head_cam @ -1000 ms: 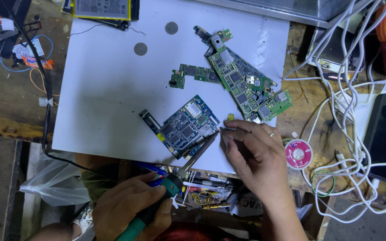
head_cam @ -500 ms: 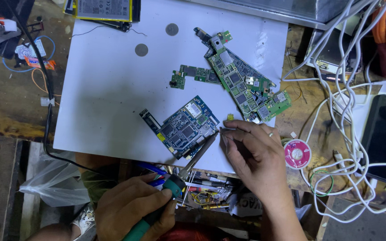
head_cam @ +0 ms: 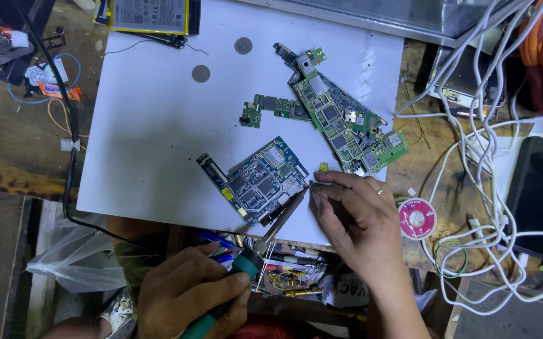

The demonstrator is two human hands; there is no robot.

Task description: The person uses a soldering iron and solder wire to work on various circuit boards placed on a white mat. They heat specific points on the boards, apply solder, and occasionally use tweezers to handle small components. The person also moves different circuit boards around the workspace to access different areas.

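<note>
Head view: green boards (head_cam: 340, 122), white cables (head_cam: 478, 157) crowd counter (head_cam: 152, 144). Left hand (head_cam: 190, 295) fingers clamped on soldering iron (head_cam: 265, 242), tip at blue board (head_cam: 262, 179); right hand (head_cam: 356, 220) fingers pinched together just beside it.

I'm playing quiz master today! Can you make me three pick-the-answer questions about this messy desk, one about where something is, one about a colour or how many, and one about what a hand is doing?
1. Where does the blue circuit board lie?
A. on the white sheet
B. on the floor
C. inside a drawer

2. How many round grey discs lie on the white sheet?
A. five
B. none
C. two

3. What is the left hand doing?
A. resting flat and empty
B. gripping the soldering iron
C. holding a cup

Answers:
1. A, the board sits on the sheet near its lower edge.
2. C, one disc lies near the top edge and one just below it to the left.
3. B, its fingers wrap the green handle of the soldering iron, whose tip points at the blue board.
</note>
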